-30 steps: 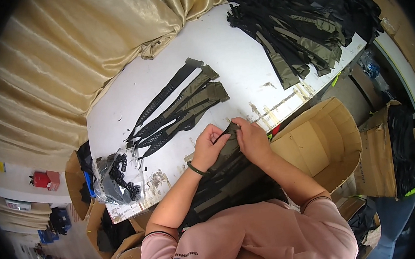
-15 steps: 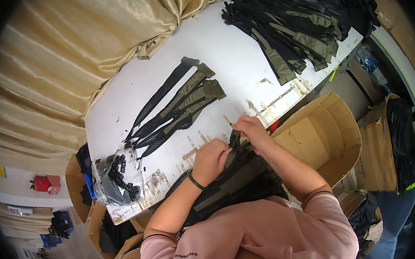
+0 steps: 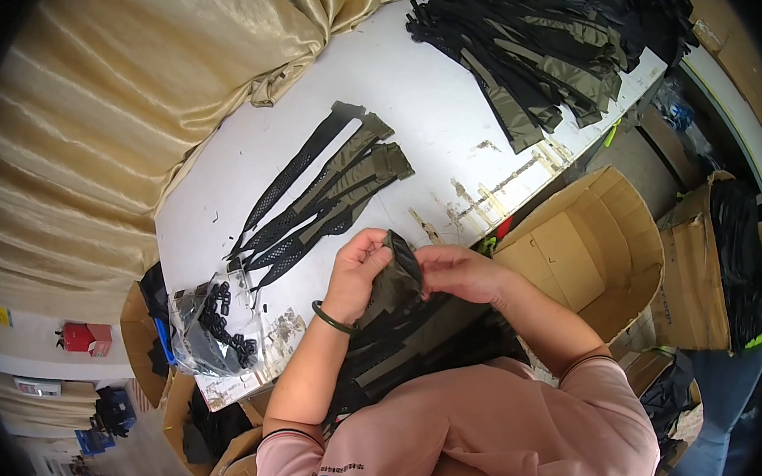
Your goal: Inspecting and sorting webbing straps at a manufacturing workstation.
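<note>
At the table [image 3: 427, 78], left hand [image 3: 357, 274] pinches olive fabric [image 3: 392, 284], right hand [image 3: 466, 273] touching its edge (grip unclear).

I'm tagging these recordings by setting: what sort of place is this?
Likely a textile or garment workshop: the person handles an olive fabric piece, similar strips lie on a worn white table, and a large heap of dark fabric covers its far right end.

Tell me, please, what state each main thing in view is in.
Fabric piece: pinched in left hand, right hand at its edge.
Fabric strips: spread flat, partly overlapping.
Fabric pile: heaped.
Plastic bag: crumpled.
Black plastic pieces: clustered.
Box beside right arm: open.
Curtain: bunched in folds.
</note>
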### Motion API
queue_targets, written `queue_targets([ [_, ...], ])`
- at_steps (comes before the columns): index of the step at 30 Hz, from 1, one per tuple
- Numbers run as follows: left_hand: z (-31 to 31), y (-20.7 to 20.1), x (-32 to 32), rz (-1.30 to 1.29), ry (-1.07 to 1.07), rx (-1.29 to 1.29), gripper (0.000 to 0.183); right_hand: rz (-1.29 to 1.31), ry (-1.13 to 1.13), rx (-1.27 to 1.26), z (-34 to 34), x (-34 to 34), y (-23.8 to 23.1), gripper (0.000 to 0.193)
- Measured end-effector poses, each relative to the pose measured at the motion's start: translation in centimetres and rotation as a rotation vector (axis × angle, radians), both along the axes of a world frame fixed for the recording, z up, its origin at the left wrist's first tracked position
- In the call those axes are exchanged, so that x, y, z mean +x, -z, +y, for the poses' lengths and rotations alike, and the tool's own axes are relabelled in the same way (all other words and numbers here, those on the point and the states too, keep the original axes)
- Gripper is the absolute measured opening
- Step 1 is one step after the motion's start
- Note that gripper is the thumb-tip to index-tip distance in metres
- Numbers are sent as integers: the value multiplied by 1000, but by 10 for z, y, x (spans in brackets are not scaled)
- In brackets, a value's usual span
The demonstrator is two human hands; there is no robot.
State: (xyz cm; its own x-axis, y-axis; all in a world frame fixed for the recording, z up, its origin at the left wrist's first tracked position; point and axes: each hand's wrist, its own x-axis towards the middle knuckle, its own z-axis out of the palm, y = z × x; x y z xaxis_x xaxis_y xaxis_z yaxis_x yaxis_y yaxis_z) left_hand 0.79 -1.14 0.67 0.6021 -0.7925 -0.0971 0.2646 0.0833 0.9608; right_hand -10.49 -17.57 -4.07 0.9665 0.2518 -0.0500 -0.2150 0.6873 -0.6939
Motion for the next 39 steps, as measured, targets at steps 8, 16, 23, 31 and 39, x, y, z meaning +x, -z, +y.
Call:
queue_targets([
  [8,0,3,0,7,-73,-47,12,41,182,264,15,-2,-15,6],
  [16,-5,-13,-14,-186,22,56,17,-151,439,-818,12,-5,-17,10],
  [23,-3,-3,-7,-134,107,456,23,-101,977,-1114,1,5,-14,15],
  [31,-5,-3,-11,138,-9,373,32,-38,713,-825,-6,6,1,11],
  [39,-5,-1,-12,-377,257,594,28,-356,631,-1259,17,8,-39,19],
])
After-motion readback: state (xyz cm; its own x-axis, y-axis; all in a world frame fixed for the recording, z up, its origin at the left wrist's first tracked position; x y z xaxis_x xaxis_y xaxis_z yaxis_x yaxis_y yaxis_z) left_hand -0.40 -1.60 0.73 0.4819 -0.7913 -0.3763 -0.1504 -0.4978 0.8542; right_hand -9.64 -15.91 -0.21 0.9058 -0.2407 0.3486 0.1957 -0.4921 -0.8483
